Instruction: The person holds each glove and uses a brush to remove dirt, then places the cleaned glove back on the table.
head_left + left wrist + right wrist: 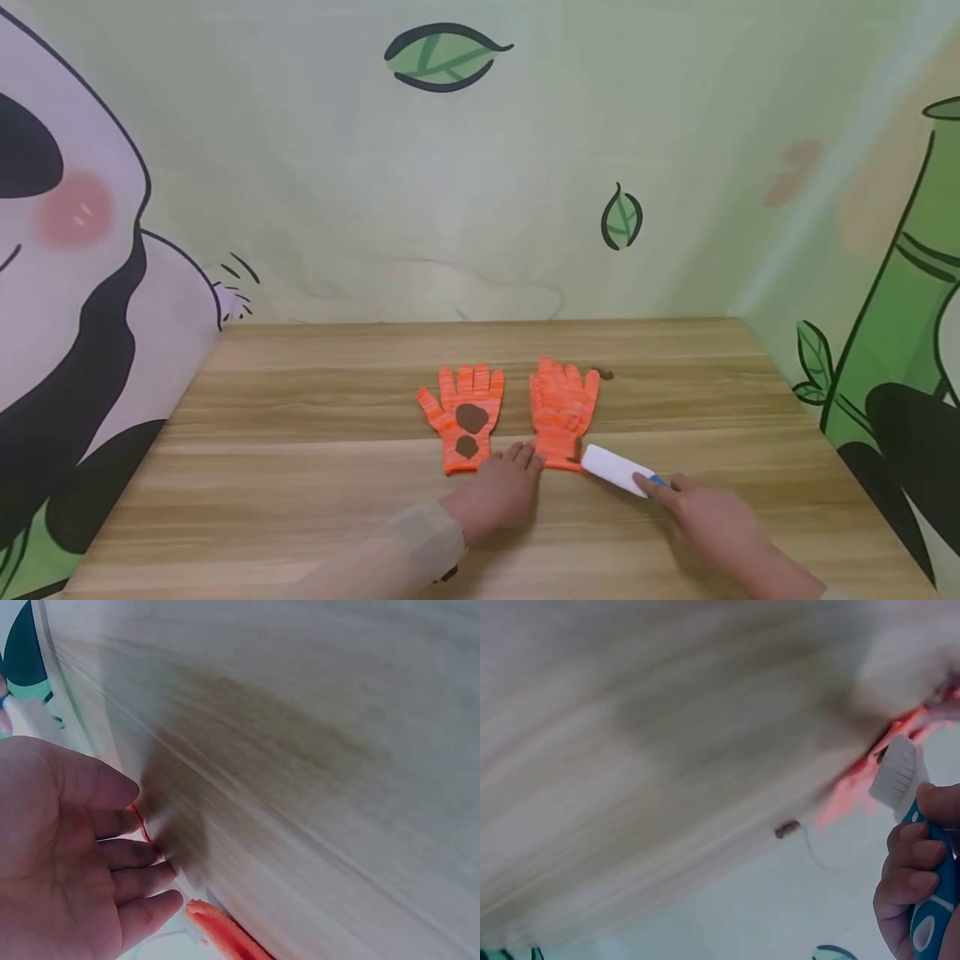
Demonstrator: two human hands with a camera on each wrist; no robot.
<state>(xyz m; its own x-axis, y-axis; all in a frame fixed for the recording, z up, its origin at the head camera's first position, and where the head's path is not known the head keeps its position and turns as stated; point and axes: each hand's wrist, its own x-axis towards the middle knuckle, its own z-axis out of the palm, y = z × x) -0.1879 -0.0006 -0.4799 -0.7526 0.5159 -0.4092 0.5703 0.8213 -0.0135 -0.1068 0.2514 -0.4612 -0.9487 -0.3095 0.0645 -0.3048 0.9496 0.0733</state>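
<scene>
Two orange knit gloves lie side by side on the wooden table. The left glove [471,417] has two brown patches on its palm and cuff. The right glove [558,408] carries a brown streak at its cuff's right edge. My left hand [506,483] lies low between them, fingers extended, fingertips at the right glove's near cuff corner. In the left wrist view this hand [82,855] has loosely straight fingers and an empty palm. My right hand [708,508] grips a scrubbing brush [615,471] by its blue-and-white handle; its white bristles [894,776] are beside the stained cuff.
A small brown bit [603,374] lies on the table [315,400] just right of the right glove's fingertips. Part of a dark thing [447,575] shows beneath the left sleeve. Behind the table stands a backdrop [322,167] printed with leaves, pandas and bamboo.
</scene>
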